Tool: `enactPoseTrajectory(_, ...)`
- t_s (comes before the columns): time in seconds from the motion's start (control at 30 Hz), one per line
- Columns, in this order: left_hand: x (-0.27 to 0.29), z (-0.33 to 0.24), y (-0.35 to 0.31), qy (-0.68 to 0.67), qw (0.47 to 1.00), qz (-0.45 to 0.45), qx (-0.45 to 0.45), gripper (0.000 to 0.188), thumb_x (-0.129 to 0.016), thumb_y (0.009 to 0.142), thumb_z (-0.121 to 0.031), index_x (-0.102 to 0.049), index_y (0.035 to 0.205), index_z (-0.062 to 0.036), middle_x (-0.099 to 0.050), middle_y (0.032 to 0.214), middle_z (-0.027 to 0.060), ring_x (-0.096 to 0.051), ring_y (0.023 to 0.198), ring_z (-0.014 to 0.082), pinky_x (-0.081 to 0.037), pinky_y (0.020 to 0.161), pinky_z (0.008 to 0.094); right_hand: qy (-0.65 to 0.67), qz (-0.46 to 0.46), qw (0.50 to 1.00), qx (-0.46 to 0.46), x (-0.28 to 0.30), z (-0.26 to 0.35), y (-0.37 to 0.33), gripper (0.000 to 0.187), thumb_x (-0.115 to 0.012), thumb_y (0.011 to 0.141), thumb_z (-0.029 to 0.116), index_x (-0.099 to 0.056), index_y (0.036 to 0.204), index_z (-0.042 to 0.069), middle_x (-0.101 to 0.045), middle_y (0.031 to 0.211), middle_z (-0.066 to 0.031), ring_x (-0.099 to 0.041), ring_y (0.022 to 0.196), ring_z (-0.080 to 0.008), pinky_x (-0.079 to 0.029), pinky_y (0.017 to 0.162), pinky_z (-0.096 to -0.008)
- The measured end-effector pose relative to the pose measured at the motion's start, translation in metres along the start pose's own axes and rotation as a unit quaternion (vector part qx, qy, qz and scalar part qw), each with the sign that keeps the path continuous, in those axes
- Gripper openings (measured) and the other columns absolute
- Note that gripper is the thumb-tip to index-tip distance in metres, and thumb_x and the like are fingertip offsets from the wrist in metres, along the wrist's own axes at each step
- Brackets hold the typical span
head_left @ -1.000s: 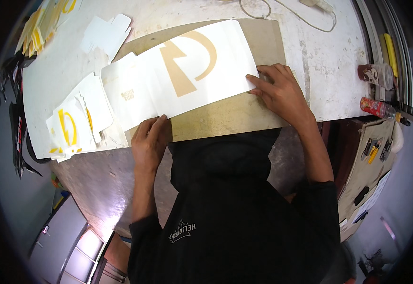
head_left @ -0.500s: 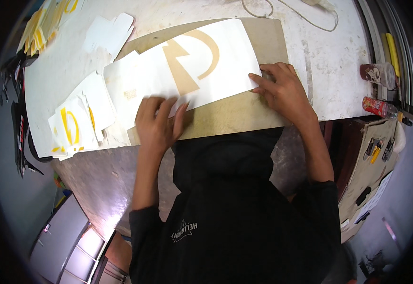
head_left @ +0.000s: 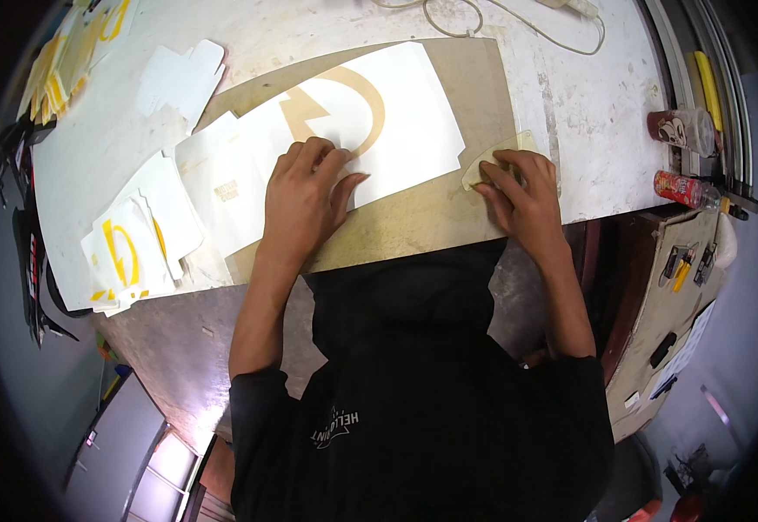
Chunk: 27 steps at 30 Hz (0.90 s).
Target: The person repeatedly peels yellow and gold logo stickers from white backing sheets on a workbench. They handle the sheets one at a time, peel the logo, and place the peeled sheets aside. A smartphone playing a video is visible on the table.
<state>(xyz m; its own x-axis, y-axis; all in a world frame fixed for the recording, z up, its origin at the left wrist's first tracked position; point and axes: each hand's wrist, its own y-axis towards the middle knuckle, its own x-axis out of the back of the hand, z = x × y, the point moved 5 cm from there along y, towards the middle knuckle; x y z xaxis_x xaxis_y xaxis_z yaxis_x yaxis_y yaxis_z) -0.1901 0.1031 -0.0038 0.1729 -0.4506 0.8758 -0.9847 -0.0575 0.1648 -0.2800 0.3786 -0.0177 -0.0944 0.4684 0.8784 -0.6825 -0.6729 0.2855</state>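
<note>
A white sheet (head_left: pixel 370 130) with a tan cut-out shape lies flat on a brown board (head_left: pixel 474 96), upper centre of frame.

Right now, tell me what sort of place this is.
Probably a sign-making or craft workshop: a worn, stained workbench, a white stencil sheet with a cut-out shape on a brown board, and yellow cut-out scraps.

worktable (head_left: pixel 587 113) — brown board (head_left: pixel 474 96) | loose white sheets (head_left: pixel 179 78) | cable (head_left: pixel 483 17)
</note>
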Motion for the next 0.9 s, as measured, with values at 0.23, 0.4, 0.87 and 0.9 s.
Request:
enactPoseTrajectory(0.23, -0.004, 0.015, 0.002, -0.068, 0.997, 0.024, 0.026, 0.031, -0.085, 0.083, -0.016, -0.068, 0.106, -0.0023, -0.06, 0.102, 0.0139, -0.06, 0.097, 0.0326, -0.05, 0.086, 0.0436, 0.161, -0.157, 0.956, -0.189, 0.008, -0.02, 0.019, 0.015, -0.073, 0.094, 0.008, -0.076, 0.105, -0.002, -0.074, 0.097, -0.0153, -0.07, 0.085, -0.0281, -0.056, 0.077, -0.0349)
enactPoseTrajectory(0.4, -0.013, 0.023, -0.002, -0.096, 0.995, 0.021, 0.022, 0.032, -0.084, 0.085, -0.019, -0.068, 0.107, -0.0032, -0.059, 0.104, 0.0137, -0.057, 0.101, 0.0332, -0.046, 0.09, 0.0427, 0.265, 0.003, 0.922, -0.283, -0.013, -0.011, 0.045, 0.022, -0.072, 0.094, 0.012, -0.072, 0.105, -0.007, -0.074, 0.088, -0.0146, -0.071, 0.079, -0.0188, -0.056, 0.071, -0.0332)
enactPoseTrajectory(0.87, -0.016, 0.021, -0.004, -0.085, 0.996, 0.004, 0.001, 0.032, -0.084, 0.083, -0.016, -0.068, 0.108, -0.0041, -0.058, 0.106, 0.013, -0.056, 0.102, 0.0328, -0.045, 0.092, 0.043, 0.287, 0.242, 0.829, -0.415, -0.023, -0.037, 0.061, 0.029, -0.087, 0.085, 0.014, -0.063, 0.074, 0.001, -0.068, 0.064, -0.0084, -0.065, 0.049, -0.0121, -0.046, 0.04, -0.0263)
enactPoseTrajectory(0.9, -0.016, 0.021, -0.003, -0.081, 0.997, 0.001, -0.003, 0.032, -0.085, 0.083, -0.016, -0.068, 0.108, -0.0041, -0.058, 0.106, 0.013, -0.056, 0.102, 0.0328, -0.045, 0.092, 0.043, 0.28, 0.243, 0.834, -0.408, -0.023, -0.036, 0.062, 0.028, -0.086, 0.085, 0.013, -0.063, 0.075, 0.001, -0.068, 0.065, -0.0088, -0.066, 0.05, -0.0127, -0.047, 0.04, -0.0265)
